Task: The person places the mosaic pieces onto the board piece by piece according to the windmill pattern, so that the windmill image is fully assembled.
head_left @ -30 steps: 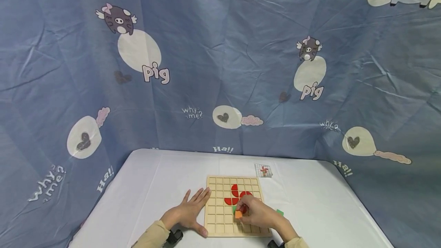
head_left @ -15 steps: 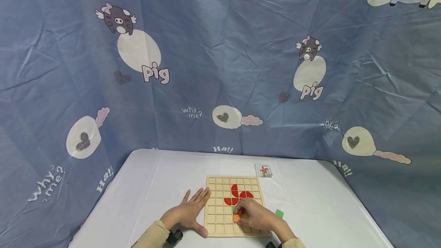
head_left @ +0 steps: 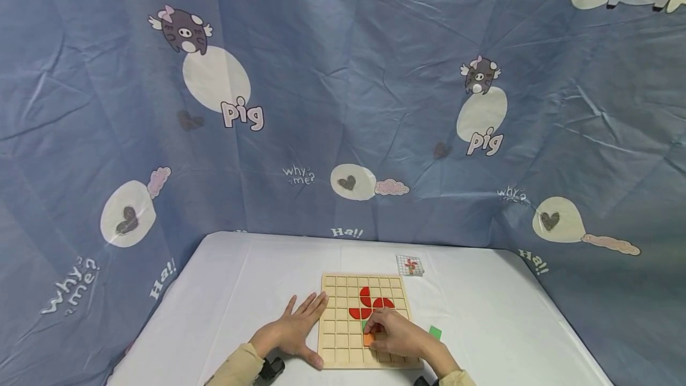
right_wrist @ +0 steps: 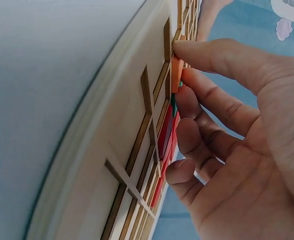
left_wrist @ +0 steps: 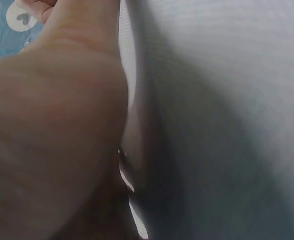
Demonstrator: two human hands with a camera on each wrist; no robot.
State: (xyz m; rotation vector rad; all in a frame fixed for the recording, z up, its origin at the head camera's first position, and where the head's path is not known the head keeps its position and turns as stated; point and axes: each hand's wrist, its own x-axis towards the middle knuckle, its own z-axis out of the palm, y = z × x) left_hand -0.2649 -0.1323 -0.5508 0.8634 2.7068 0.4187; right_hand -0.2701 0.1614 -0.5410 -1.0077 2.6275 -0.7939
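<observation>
A wooden grid board lies on the table. Red quarter-circle pieces form a pinwheel in its cells, and a green piece sits just below them, partly covered by fingers. My right hand pinches an orange square tile between thumb and index finger, low over a cell under the green piece. In the right wrist view the orange tile shows at the fingertips, its edge right at the grid. My left hand is spread flat, fingertips and thumb at the board's left edge.
A loose green tile lies on the white table right of the board. Behind the board's far right corner is a small card with a pinwheel picture on a grid. A blue printed curtain encloses the table.
My right hand has lowered the orange tile from a tilted position above the board down to the cell beneath the green piece. My left hand stays where it was.
</observation>
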